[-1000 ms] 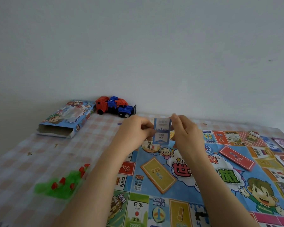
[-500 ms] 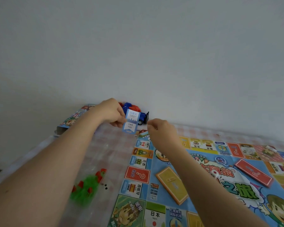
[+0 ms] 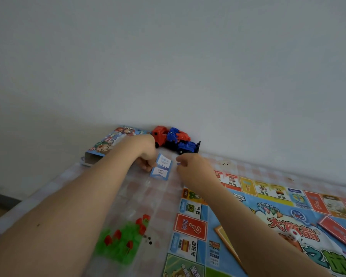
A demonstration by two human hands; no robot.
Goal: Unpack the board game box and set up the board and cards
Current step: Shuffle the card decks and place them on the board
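Head view: left hand (image 3: 146,155) pinches blue card (image 3: 161,169), right hand (image 3: 192,167) curled beside it (contents unclear).

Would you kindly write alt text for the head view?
The left hand holds a blue card over the table, the right hand curled beside it. A board lies to the right; a box and toy truck sit behind.

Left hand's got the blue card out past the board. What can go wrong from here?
1. The left hand pinches the blue card by one edge, off the board and near the toy truck. The card could slip or end up on the checked cloth.
2. The left forearm passes close beside the green and red pieces. Pulling back low may scatter them.
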